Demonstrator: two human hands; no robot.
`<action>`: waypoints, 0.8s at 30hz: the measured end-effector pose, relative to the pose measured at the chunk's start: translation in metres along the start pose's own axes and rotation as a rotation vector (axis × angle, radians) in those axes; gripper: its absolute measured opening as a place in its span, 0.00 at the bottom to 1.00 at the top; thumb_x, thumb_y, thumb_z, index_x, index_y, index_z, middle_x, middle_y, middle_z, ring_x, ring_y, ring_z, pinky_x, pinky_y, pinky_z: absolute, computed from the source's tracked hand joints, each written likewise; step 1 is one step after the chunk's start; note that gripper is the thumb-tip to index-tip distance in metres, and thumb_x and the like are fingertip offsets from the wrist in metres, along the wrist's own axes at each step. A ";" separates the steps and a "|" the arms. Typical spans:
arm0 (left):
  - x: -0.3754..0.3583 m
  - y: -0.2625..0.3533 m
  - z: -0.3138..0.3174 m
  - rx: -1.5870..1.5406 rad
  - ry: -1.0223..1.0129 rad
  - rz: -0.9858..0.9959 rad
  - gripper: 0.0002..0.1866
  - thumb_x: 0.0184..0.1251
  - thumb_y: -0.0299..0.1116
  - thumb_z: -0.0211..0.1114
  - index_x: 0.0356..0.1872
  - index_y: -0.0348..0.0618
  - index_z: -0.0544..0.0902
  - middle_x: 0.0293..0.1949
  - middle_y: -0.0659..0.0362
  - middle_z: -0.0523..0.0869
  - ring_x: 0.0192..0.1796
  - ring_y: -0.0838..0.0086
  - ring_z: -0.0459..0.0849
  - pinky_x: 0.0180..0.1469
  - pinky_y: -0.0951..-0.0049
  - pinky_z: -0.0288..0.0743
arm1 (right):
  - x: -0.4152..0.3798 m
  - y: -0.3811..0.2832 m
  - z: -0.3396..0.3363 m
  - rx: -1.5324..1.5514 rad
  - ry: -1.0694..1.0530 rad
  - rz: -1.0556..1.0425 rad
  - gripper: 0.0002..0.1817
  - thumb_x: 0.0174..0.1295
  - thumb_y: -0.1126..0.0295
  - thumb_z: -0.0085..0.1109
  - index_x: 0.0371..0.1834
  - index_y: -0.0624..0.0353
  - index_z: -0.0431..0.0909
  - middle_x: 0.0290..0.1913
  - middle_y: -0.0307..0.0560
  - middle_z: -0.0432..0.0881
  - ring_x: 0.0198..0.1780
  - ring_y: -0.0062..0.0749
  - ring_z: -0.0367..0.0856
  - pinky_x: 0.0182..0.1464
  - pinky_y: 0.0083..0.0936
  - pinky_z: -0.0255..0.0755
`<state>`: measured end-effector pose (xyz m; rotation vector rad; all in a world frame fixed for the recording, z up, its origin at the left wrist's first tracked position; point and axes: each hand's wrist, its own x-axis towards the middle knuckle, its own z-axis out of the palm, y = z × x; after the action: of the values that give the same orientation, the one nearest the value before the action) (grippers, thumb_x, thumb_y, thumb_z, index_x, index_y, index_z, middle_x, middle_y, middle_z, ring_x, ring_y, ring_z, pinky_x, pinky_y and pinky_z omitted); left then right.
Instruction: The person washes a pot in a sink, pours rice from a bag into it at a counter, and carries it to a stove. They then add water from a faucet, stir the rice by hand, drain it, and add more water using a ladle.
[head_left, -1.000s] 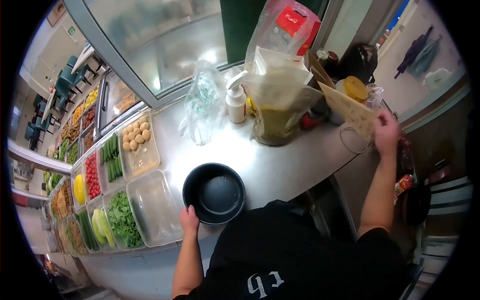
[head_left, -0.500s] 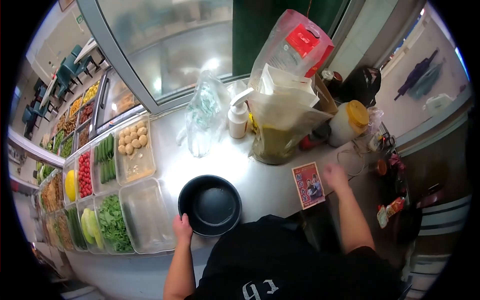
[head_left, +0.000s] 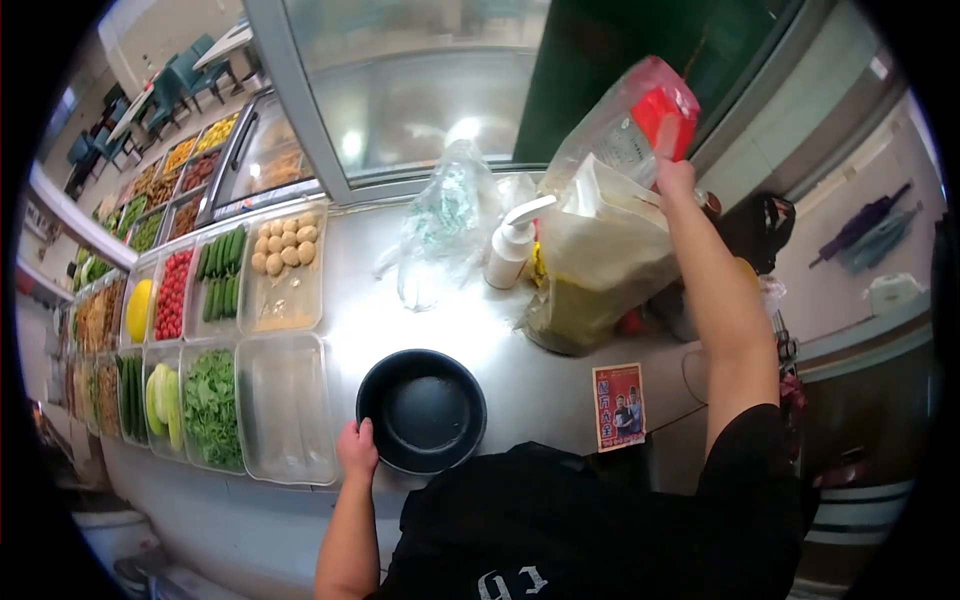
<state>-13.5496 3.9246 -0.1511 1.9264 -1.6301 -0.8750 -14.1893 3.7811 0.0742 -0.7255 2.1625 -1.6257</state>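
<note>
My left hand (head_left: pixel 358 449) grips the near left rim of a round black pot (head_left: pixel 425 412), thumb over the edge. The pot stands upright on the steel counter, with no food visible inside. My right arm reaches across to a clear plastic bag (head_left: pixel 607 135) with a red label, and my right hand (head_left: pixel 677 165) closes on its right side; the fingers are slightly blurred. A larger, cloudy plastic bag (head_left: pixel 600 270) with yellowish-green contents stands below it. Nearer me lies a red printed card (head_left: pixel 620 407) with two figures on it.
A white pump bottle (head_left: pixel 511 250) and a crumpled clear bag (head_left: pixel 440 235) stand by the window. At left are clear bins: potatoes (head_left: pixel 287 245), cucumbers (head_left: pixel 221 270), cherry tomatoes (head_left: pixel 173 295), leafy greens (head_left: pixel 212 410) and a bare bin (head_left: pixel 287 410). A dark bag (head_left: pixel 765 235) is at right.
My right hand has gone from beside the printed card up and forward to the red-labelled bag, whose top now sits lower. My left hand stays on the pot rim. The view has shifted.
</note>
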 end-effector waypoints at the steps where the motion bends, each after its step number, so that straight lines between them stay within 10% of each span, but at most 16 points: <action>1: -0.001 0.000 -0.002 -0.001 0.008 -0.015 0.19 0.64 0.43 0.57 0.25 0.33 0.75 0.25 0.41 0.78 0.31 0.46 0.77 0.33 0.55 0.67 | 0.007 0.000 0.008 0.155 0.070 0.053 0.20 0.62 0.62 0.60 0.44 0.71 0.75 0.38 0.49 0.80 0.39 0.34 0.79 0.39 0.31 0.72; 9: -0.006 0.025 -0.009 0.052 0.010 -0.031 0.19 0.63 0.43 0.58 0.24 0.34 0.75 0.24 0.41 0.77 0.30 0.45 0.76 0.33 0.54 0.67 | 0.057 -0.031 0.051 0.513 0.005 0.020 0.24 0.65 0.55 0.53 0.51 0.67 0.72 0.48 0.54 0.78 0.49 0.44 0.77 0.54 0.40 0.70; 14: -0.004 0.014 -0.003 0.022 0.024 -0.033 0.20 0.62 0.44 0.58 0.23 0.34 0.74 0.24 0.41 0.76 0.30 0.45 0.75 0.33 0.54 0.67 | 0.054 -0.154 0.037 0.635 -0.036 -0.152 0.51 0.55 0.36 0.57 0.62 0.77 0.60 0.60 0.61 0.71 0.58 0.48 0.74 0.59 0.42 0.69; 24: 0.003 0.005 0.001 0.018 -0.052 -0.060 0.21 0.60 0.47 0.63 0.25 0.35 0.74 0.28 0.43 0.78 0.32 0.48 0.77 0.35 0.56 0.69 | -0.048 -0.389 -0.094 0.566 -0.354 -0.707 0.27 0.70 0.53 0.45 0.63 0.64 0.64 0.56 0.51 0.76 0.54 0.38 0.77 0.58 0.36 0.70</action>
<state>-13.5538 3.9210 -0.1488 1.9899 -1.6220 -0.9452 -14.1264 3.7984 0.4717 -1.5341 1.1505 -2.0835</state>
